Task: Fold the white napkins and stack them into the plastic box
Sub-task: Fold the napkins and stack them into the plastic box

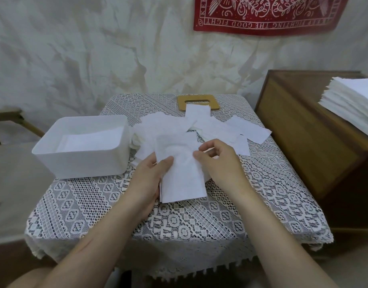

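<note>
I have one white napkin (183, 177) just below the centre of the frame, raised a little over the table (179, 225). My left hand (151, 175) grips its left edge, thumb on top and the rest underneath. The fingers (201, 155) of my right hand (218, 163) are curled and pinch the right edge near the upper corner.

I judge the napkin to be very light, thin, limp paper. It sags between my two holds, it should crease easily, and it could tear or crumple under a hard pull. Corners and edges look like the best places to hold it, with a flat palm to press in the fold.

The plastic box (81, 165) sits at left centre with folded napkins (89, 142) lying flat inside. Loose napkins (216, 127) are scattered above my hands, and one overlaps a wooden frame (197, 99). A tall stack (353, 107) waits on the cabinet (303, 129) at the right edge.

At the upper right, a red cloth (262, 15) carries upside-down lettering. I can read "THE GOOD FIGHT", but the words before it are blurred. I see no brand or label on the box or the napkins.
</note>
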`<action>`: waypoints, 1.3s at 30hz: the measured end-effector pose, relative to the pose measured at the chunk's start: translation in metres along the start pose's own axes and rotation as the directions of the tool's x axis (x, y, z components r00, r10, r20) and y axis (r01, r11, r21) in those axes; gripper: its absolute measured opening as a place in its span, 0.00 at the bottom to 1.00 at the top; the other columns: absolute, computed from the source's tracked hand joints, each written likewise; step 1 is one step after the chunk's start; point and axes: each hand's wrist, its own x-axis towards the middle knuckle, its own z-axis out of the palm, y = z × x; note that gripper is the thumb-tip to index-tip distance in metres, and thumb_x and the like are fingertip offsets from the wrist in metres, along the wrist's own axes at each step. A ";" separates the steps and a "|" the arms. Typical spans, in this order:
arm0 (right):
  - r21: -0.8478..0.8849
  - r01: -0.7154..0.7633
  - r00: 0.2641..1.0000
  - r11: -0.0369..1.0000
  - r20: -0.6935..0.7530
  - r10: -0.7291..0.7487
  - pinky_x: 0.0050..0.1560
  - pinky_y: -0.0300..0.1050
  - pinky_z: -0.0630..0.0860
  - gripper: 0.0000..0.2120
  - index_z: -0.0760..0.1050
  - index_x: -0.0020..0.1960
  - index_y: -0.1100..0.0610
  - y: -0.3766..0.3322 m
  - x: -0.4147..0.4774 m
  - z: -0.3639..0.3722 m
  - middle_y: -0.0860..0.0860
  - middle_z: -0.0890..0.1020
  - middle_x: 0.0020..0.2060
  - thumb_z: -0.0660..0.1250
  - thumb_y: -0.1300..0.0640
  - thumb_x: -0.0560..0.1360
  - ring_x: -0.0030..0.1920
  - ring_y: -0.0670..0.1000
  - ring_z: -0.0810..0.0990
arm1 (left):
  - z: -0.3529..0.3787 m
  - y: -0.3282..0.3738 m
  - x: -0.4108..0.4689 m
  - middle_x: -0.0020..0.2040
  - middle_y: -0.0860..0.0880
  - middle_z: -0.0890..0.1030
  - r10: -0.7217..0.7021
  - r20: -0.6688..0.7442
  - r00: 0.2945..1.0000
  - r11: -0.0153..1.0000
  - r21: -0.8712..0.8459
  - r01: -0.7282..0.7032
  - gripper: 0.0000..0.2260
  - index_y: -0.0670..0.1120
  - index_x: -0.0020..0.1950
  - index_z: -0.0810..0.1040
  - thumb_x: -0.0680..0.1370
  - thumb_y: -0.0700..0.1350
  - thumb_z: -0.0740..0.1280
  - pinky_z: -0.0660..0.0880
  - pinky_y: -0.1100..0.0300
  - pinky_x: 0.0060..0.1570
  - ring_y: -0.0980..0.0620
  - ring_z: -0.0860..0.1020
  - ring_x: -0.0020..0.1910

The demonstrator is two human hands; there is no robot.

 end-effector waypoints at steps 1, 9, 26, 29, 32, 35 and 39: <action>-0.009 -0.015 1.000 1.000 0.026 0.015 0.40 0.45 0.77 0.06 0.78 0.49 0.48 0.000 0.000 -0.001 0.47 0.83 0.40 0.73 0.48 0.76 0.36 0.45 0.81 | 0.000 0.000 0.001 0.57 0.46 0.87 0.005 -0.011 1.000 1.000 -0.004 -0.005 0.11 0.44 0.65 0.80 0.84 0.41 0.64 0.83 0.50 0.50 0.46 0.86 0.56; 0.179 -0.158 0.959 0.971 0.263 0.107 0.25 0.38 0.66 0.07 0.78 0.56 0.56 0.005 -0.004 0.002 0.45 0.76 0.25 0.67 0.54 0.82 0.26 0.46 0.70 | 0.005 0.002 0.001 0.55 0.48 0.88 0.004 -0.063 0.998 0.997 -0.080 -0.009 0.09 0.45 0.61 0.81 0.85 0.45 0.63 0.83 0.56 0.45 0.50 0.87 0.53; 0.160 -0.091 0.979 0.983 0.196 0.059 0.24 0.37 0.67 0.05 0.79 0.49 0.60 0.005 -0.006 -0.002 0.50 0.76 0.27 0.68 0.58 0.81 0.24 0.45 0.71 | 0.000 -0.009 0.010 0.52 0.49 0.88 0.031 -0.085 0.996 0.986 0.167 -0.016 0.11 0.48 0.61 0.82 0.79 0.43 0.73 0.82 0.50 0.43 0.46 0.87 0.49; 0.050 -0.067 0.992 0.997 0.115 0.061 0.31 0.43 0.70 0.05 0.81 0.46 0.54 0.014 0.001 -0.008 0.49 0.83 0.34 0.69 0.55 0.79 0.27 0.47 0.73 | -0.004 -0.005 0.013 0.52 0.49 0.87 0.044 -0.140 0.989 0.977 0.214 -0.014 0.08 0.51 0.58 0.81 0.79 0.45 0.73 0.82 0.48 0.40 0.43 0.85 0.49; -0.104 -0.053 0.999 0.993 0.006 0.054 0.41 0.51 0.78 0.06 0.81 0.43 0.49 0.023 0.007 -0.020 0.47 0.85 0.35 0.69 0.51 0.78 0.29 0.47 0.76 | -0.011 0.001 0.016 0.54 0.48 0.86 0.017 -0.154 0.988 0.984 0.177 0.011 0.06 0.52 0.57 0.80 0.81 0.44 0.71 0.83 0.45 0.43 0.43 0.85 0.51; -0.224 -0.051 0.998 0.973 -0.051 0.040 0.37 0.44 0.75 0.05 0.81 0.45 0.49 0.025 0.008 -0.031 0.46 0.84 0.36 0.68 0.52 0.79 0.25 0.42 0.76 | -0.015 0.005 0.017 0.55 0.48 0.86 0.001 -0.142 0.990 0.985 0.170 0.023 0.06 0.50 0.58 0.79 0.81 0.43 0.70 0.81 0.47 0.44 0.44 0.85 0.51; -0.393 -0.038 0.997 0.919 -0.076 0.009 0.35 0.42 0.69 0.02 0.77 0.52 0.47 0.026 0.009 -0.038 0.44 0.80 0.40 0.68 0.52 0.79 0.35 0.47 0.80 | -0.019 0.005 0.015 0.55 0.49 0.86 -0.002 -0.126 0.992 0.987 0.157 0.022 0.08 0.49 0.62 0.78 0.82 0.43 0.69 0.81 0.50 0.42 0.46 0.85 0.49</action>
